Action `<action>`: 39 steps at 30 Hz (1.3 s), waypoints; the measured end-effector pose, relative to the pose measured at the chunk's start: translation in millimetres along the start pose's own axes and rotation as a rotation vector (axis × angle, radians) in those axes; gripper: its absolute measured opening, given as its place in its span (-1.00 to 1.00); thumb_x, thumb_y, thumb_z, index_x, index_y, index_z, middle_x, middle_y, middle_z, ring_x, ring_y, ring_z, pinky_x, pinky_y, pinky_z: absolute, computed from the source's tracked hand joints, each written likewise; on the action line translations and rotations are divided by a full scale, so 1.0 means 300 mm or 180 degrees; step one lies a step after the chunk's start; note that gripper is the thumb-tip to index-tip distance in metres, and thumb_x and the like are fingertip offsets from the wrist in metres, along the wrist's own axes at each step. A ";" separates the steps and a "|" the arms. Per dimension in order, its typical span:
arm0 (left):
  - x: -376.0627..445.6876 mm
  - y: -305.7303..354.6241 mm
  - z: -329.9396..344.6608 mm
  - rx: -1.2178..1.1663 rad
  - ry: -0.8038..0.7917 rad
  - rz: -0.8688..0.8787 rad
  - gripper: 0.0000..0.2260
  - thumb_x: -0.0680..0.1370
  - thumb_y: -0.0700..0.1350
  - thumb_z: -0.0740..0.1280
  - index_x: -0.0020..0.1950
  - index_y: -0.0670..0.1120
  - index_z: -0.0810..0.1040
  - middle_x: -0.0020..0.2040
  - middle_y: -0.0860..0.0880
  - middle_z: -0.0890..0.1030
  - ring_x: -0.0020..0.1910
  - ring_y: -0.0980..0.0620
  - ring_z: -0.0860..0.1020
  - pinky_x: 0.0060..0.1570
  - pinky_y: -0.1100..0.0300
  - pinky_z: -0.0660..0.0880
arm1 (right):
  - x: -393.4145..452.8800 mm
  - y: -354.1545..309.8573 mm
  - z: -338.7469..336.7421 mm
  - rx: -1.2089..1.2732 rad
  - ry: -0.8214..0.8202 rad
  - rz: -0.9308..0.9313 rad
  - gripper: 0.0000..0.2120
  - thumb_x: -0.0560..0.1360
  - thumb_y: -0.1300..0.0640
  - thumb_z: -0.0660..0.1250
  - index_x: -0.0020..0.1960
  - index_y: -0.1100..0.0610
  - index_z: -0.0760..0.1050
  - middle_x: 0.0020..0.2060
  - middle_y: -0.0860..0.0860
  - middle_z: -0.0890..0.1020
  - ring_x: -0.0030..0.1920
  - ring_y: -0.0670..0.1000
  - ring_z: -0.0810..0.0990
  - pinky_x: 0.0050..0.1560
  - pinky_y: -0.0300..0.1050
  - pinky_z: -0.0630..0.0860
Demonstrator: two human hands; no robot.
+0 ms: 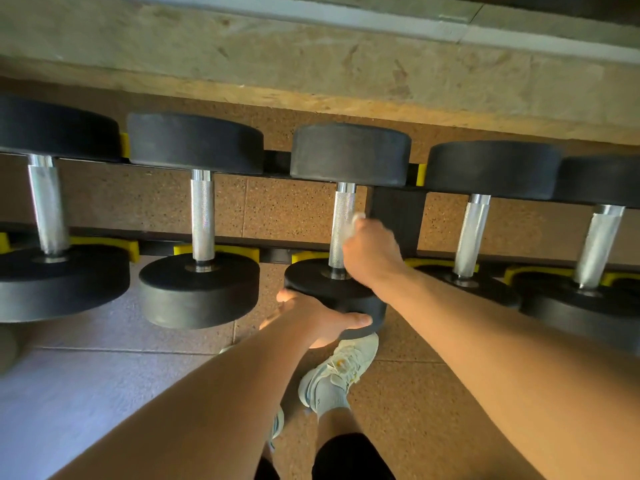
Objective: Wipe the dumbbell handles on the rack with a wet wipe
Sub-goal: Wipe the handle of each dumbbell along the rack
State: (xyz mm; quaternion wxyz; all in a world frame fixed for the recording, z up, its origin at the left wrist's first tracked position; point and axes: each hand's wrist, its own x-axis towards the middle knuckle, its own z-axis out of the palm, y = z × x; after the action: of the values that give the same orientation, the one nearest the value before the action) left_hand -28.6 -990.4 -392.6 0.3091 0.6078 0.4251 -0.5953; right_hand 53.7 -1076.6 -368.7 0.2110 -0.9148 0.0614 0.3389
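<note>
Several black dumbbells with knurled silver handles lie across a black rack (394, 216) with yellow cradles. My right hand (372, 252) is curled round the handle (341, 216) of the middle dumbbell, with a white wet wipe (356, 218) showing at its fingers against the metal. My left hand (318, 315) grips the near black head (329, 289) of that same dumbbell from below, thumb along its front rim. The dumbbell's far head (349, 154) rests on the rear rail.
Other dumbbells sit at the left (202, 213) and right (471, 233) of the middle one. A stone ledge (311, 64) runs behind the rack. My feet in pale sneakers (339, 372) stand on speckled cork-coloured floor tiles below the rack.
</note>
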 end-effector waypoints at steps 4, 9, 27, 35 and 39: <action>-0.002 0.001 0.001 0.0254 0.0073 0.0051 0.26 0.23 0.45 0.51 0.50 -0.28 -0.10 0.51 -0.24 0.20 0.53 -0.24 0.19 0.51 -0.09 0.21 | -0.035 0.132 -0.038 -0.0170 -0.0283 -0.0377 -0.66 0.61 0.27 0.10 0.28 0.08 0.52 0.16 0.12 0.61 0.17 0.13 0.60 0.00 -0.06 0.54; 0.028 -0.019 0.005 0.0297 0.0342 0.0112 0.46 0.04 0.48 0.55 0.55 -0.21 -0.24 0.53 -0.27 0.23 0.50 -0.31 0.25 0.45 -0.17 0.30 | 0.060 0.112 -0.090 -0.1482 0.0804 -0.3094 -0.37 0.42 0.47 0.16 0.46 0.15 0.39 0.44 0.06 0.43 0.46 0.04 0.36 0.50 -0.03 0.17; 0.002 -0.020 -0.005 0.0300 0.0321 0.0161 0.51 0.05 0.44 0.58 0.56 -0.20 -0.34 0.52 -0.23 0.29 0.46 -0.27 0.32 0.42 -0.12 0.35 | 0.125 0.144 -0.065 -0.2005 -0.0372 -0.3531 -0.55 0.54 0.35 0.22 0.37 0.06 0.51 0.38 0.01 0.51 0.47 0.04 0.35 0.55 0.02 0.09; -0.012 -0.015 -0.008 0.0227 0.0339 0.0114 0.50 0.05 0.44 0.59 0.56 -0.20 -0.31 0.52 -0.20 0.29 0.47 -0.26 0.31 0.42 -0.12 0.35 | 0.116 0.074 -0.066 -0.0925 0.0261 -0.3312 -0.49 0.53 0.41 0.16 0.43 0.09 0.43 0.36 0.06 0.52 0.38 0.06 0.48 0.40 -0.01 0.40; -0.001 -0.022 -0.002 0.0273 0.0381 0.0101 0.56 -0.02 0.48 0.56 0.57 -0.20 -0.33 0.54 -0.22 0.26 0.48 -0.29 0.29 0.42 -0.16 0.35 | 0.188 0.100 -0.058 -0.2198 0.0322 -0.3724 -0.53 0.54 0.29 0.04 0.38 0.17 0.49 0.34 0.12 0.54 0.46 0.11 0.38 0.48 0.06 0.21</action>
State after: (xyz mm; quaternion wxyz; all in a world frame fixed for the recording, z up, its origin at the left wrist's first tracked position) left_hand -34.1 -987.0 -391.5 0.2661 0.6617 0.4073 -0.5706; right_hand 99.5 -1109.3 -403.7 0.0523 -0.8271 -0.5453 0.1259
